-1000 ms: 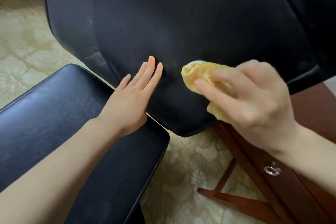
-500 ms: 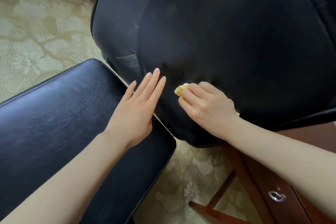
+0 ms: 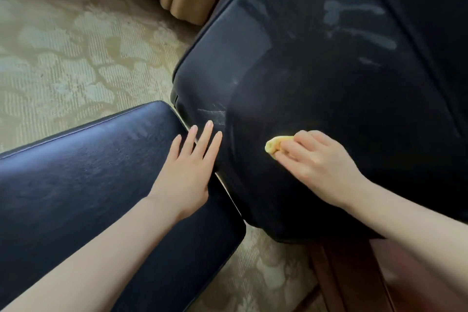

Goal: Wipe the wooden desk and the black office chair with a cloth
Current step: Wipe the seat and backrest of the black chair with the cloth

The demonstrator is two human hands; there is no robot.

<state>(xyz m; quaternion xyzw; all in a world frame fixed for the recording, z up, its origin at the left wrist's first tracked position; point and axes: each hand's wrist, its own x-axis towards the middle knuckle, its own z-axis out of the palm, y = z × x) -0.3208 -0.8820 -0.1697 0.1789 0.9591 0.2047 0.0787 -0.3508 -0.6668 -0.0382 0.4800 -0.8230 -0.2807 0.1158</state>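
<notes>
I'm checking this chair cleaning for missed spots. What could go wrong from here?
The cloth is bunched small under the right hand, so each pass likely covers little; the pale streaks higher on the black chair back may get missed. The left hand lies bare and flat against the leather, and might leave fresh prints.

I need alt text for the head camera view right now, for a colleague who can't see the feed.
A right hand presses a bunched yellow cloth against a black leather chair back, where pale wipe streaks show higher up. The left hand, fingers straight, rests where the chair back meets a black cushion, above patterned carpet.
</notes>
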